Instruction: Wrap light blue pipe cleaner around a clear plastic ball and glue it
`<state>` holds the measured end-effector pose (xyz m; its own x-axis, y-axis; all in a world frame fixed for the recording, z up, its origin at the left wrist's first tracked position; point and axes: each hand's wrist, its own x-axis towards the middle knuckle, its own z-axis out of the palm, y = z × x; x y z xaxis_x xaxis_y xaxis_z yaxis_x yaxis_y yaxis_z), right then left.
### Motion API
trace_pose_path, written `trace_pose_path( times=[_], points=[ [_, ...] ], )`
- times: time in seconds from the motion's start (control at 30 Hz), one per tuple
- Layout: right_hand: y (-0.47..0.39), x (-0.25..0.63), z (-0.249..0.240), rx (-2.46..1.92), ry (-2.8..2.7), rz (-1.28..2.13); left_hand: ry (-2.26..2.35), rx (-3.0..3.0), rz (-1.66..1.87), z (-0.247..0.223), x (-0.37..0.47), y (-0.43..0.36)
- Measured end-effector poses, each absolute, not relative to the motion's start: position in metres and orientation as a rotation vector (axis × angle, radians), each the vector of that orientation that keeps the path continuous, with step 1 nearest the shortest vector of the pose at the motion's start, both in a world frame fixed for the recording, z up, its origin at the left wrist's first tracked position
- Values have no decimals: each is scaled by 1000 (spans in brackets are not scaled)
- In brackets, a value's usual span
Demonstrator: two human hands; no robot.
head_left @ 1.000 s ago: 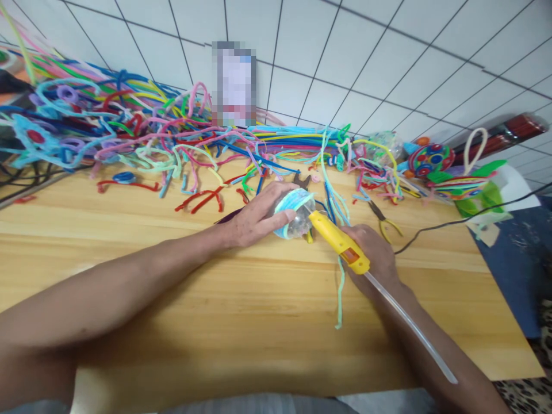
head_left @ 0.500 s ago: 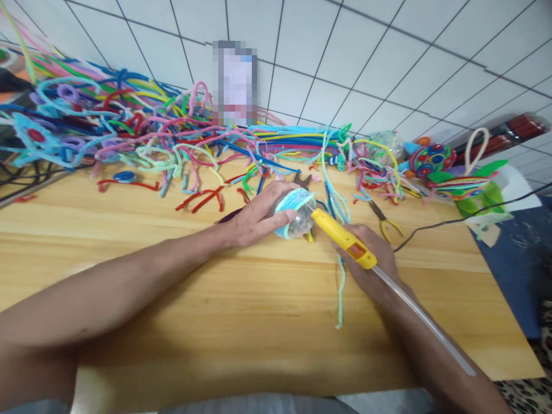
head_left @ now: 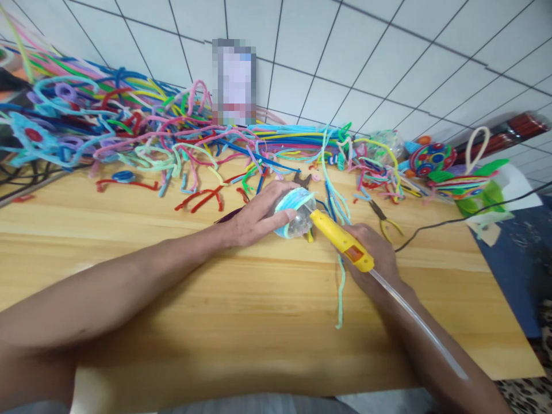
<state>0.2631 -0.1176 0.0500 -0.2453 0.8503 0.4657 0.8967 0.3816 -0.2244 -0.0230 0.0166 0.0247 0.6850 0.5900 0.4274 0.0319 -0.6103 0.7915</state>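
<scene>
My left hand is closed around a clear plastic ball, partly wrapped in light blue and pale green pipe cleaners. In my right hand is a yellow hot glue gun, its nozzle touching or very near the ball's upper right side by the wrapped edge. From the back of the gun a long clear glue stick runs over my right forearm. Pale green and blue pipe cleaners trail between the ball and my right hand. Part of the ball is hidden by my left fingers.
A tangled heap of coloured pipe cleaners lines the wall. Yellow-handled pliers lie right of my right hand, near a black cable. Decorated balls stand at the back right. A blurred-out upright panel leans there.
The glue gun's nozzle has shifted very slightly left along the ball, and the glue stick's end has dipped a little. My left hand and the ball stay in place.
</scene>
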Motion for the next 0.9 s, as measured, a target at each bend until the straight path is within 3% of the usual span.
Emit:
trace_pose_path(
  times=[0.5, 0.9],
  points=[
    [-124, 257, 60, -1509, -2048, 39, 477, 2096, 892, 24, -24, 16],
    [-119, 264, 48, -1460, -2138, -168, 488, 2093, 894, 24, -23, 16]
  ],
)
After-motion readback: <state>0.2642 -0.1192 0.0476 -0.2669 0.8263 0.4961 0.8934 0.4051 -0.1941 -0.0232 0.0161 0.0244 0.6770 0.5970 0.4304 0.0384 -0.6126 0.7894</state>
